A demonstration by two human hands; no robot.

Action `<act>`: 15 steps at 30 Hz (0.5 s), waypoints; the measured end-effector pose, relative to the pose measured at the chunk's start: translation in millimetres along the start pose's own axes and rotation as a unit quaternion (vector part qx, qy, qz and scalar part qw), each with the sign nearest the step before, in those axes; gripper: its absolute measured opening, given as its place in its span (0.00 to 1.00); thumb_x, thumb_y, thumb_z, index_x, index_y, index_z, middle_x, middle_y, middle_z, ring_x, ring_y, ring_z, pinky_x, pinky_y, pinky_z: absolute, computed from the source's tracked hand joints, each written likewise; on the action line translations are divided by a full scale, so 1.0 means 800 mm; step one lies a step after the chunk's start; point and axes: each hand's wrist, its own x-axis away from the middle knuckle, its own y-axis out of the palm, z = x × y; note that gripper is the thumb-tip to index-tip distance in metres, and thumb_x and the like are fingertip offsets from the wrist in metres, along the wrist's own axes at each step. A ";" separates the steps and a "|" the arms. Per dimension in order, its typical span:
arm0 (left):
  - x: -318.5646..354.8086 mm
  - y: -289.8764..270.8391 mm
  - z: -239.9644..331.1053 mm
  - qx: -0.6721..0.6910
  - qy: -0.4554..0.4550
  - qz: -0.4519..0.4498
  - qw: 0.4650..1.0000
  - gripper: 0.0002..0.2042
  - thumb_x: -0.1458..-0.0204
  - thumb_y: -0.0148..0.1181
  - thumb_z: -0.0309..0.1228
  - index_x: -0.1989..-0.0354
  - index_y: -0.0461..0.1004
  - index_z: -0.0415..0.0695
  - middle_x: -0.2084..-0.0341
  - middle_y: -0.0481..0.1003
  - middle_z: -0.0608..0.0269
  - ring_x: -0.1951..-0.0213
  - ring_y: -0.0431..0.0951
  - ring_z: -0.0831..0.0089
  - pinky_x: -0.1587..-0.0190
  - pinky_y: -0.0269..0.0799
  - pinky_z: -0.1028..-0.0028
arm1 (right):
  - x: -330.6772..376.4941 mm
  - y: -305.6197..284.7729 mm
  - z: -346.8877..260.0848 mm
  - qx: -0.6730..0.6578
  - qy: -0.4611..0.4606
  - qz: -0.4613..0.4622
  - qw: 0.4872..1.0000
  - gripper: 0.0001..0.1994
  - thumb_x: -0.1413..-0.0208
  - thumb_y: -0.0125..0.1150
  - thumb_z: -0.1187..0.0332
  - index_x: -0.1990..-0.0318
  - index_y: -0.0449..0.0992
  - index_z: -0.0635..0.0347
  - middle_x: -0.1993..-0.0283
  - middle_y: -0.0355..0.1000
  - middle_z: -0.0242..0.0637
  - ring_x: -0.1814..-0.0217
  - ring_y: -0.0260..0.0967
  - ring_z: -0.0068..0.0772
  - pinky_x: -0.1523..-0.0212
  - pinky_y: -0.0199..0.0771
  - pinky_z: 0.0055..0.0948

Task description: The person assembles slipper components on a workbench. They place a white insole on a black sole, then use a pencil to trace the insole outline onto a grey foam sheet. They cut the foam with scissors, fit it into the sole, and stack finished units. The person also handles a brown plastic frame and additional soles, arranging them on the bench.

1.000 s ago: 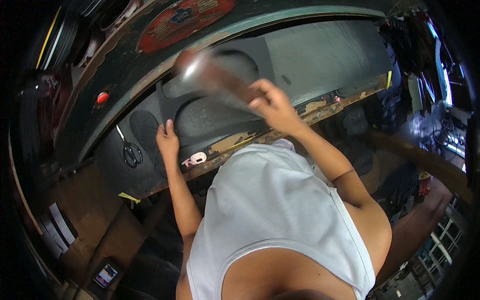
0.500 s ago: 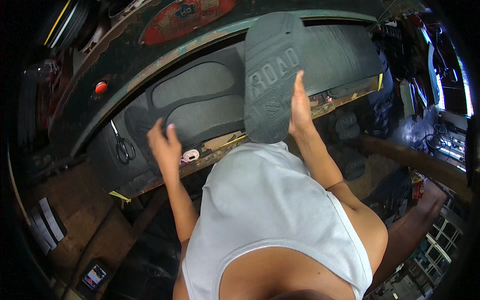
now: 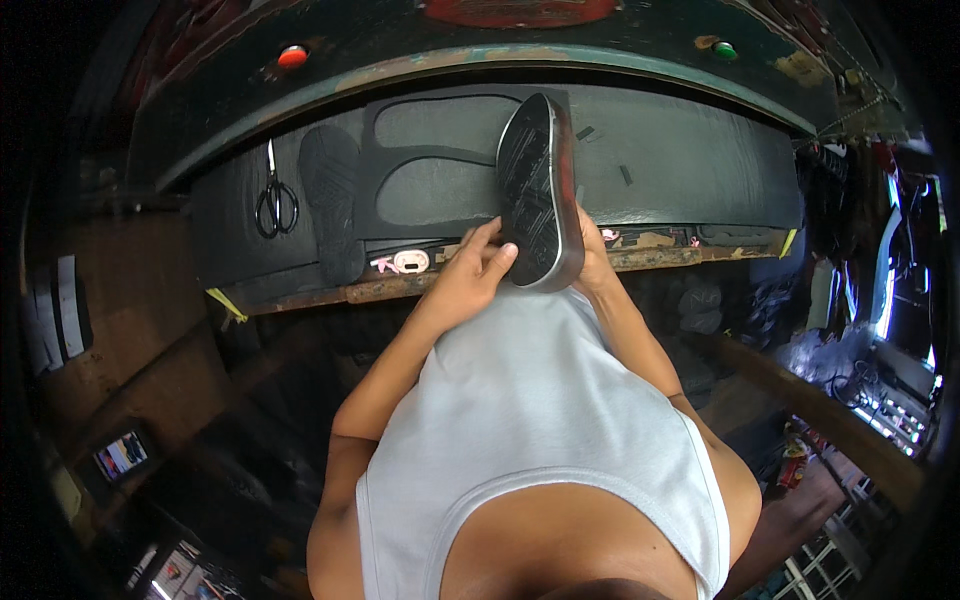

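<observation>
My right hand (image 3: pixel 593 255) grips the right wall of a sole-shaped cutting die (image 3: pixel 570 190), which stands tilted up over the bench. The die has a bright silver rim, a rusty reddish outer wall and dark ridged material inside. My left hand (image 3: pixel 478 268) is at its lower left edge, fingers apart and thumb overlapping the die; firm contact cannot be made out. Left of the die lies a dark foam sheet (image 3: pixel 367 185) with two sole-shaped cutouts. Beside that sheet rests a dark patterned sole (image 3: pixel 330 185).
Black-handled scissors (image 3: pixel 276 205) lie at the bench's left. Small dark scraps (image 3: pixel 626 176) dot the grey work surface (image 3: pixel 700 165). A pink-and-white object (image 3: pixel 410 262) sits at the front edge. Behind, the green machine beam (image 3: pixel 500 60) carries a red button (image 3: pixel 292 56) and a green button (image 3: pixel 725 49).
The flat sole with raised lettering, upright by my right hand before, no longer shows. The rimmed die is there now. My left hand has moved right, from the foam sheet to the die.
</observation>
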 end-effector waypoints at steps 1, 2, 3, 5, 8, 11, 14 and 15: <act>0.010 0.000 0.000 -0.042 0.071 0.060 0.995 0.27 0.30 0.48 0.40 0.29 0.58 0.37 0.38 0.68 0.49 0.40 0.73 0.59 0.37 0.67 0.64 | 0.000 0.005 0.000 0.060 0.007 0.040 0.997 0.46 0.51 0.78 0.69 0.29 0.53 0.64 0.38 0.69 0.40 0.37 0.69 0.32 0.36 0.69 0.31; 0.016 -0.001 0.001 -0.010 0.109 0.068 0.992 0.27 0.30 0.49 0.40 0.28 0.57 0.37 0.37 0.67 0.47 0.39 0.72 0.58 0.37 0.68 0.65 | 0.001 0.010 -0.002 0.121 0.021 0.081 0.989 0.45 0.52 0.79 0.68 0.30 0.54 0.65 0.39 0.69 0.41 0.38 0.70 0.32 0.37 0.70 0.31; 0.023 -0.002 0.003 0.016 0.143 0.071 0.987 0.27 0.30 0.49 0.40 0.28 0.57 0.38 0.36 0.66 0.46 0.37 0.71 0.57 0.37 0.68 0.65 | 0.002 0.015 -0.006 0.092 0.027 0.093 0.991 0.42 0.52 0.79 0.68 0.34 0.57 0.67 0.41 0.70 0.44 0.40 0.70 0.34 0.41 0.73 0.34; 0.031 -0.004 0.009 0.007 0.184 0.085 0.979 0.27 0.32 0.51 0.38 0.29 0.58 0.39 0.36 0.67 0.43 0.36 0.71 0.55 0.38 0.69 0.65 | 0.001 0.024 -0.016 0.167 0.013 0.078 0.983 0.39 0.53 0.81 0.67 0.39 0.60 0.67 0.48 0.69 0.41 0.43 0.70 0.34 0.45 0.75 0.34; 0.039 -0.008 0.015 -0.097 0.207 0.110 0.967 0.25 0.36 0.58 0.31 0.32 0.62 0.39 0.39 0.71 0.42 0.36 0.72 0.54 0.39 0.70 0.64 | 0.009 0.038 -0.027 0.417 -0.007 0.101 0.903 0.36 0.55 0.82 0.64 0.44 0.63 0.67 0.52 0.68 0.39 0.45 0.71 0.34 0.45 0.75 0.33; 0.049 -0.036 -0.006 0.000 0.165 0.149 0.975 0.25 0.40 0.62 0.28 0.35 0.66 0.38 0.46 0.76 0.47 0.43 0.76 0.62 0.41 0.70 0.69 | 0.018 0.032 -0.049 0.442 -0.031 0.124 0.888 0.34 0.53 0.81 0.60 0.44 0.69 0.67 0.47 0.71 0.42 0.44 0.71 0.35 0.42 0.71 0.34; 0.059 -0.087 -0.055 0.059 0.179 0.233 0.954 0.22 0.38 0.60 0.30 0.37 0.69 0.37 0.49 0.77 0.51 0.46 0.75 0.69 0.41 0.68 0.72 | 0.040 -0.005 -0.083 0.450 -0.115 0.094 0.881 0.28 0.48 0.75 0.64 0.42 0.72 0.67 0.45 0.74 0.41 0.44 0.71 0.32 0.42 0.70 0.32; 0.062 -0.094 -0.073 0.118 0.156 0.239 0.951 0.21 0.37 0.59 0.31 0.37 0.69 0.37 0.48 0.77 0.51 0.45 0.74 0.69 0.40 0.67 0.72 | 0.047 -0.024 -0.094 0.443 -0.099 0.117 0.883 0.26 0.47 0.73 0.66 0.43 0.73 0.66 0.46 0.75 0.39 0.46 0.71 0.31 0.43 0.70 0.31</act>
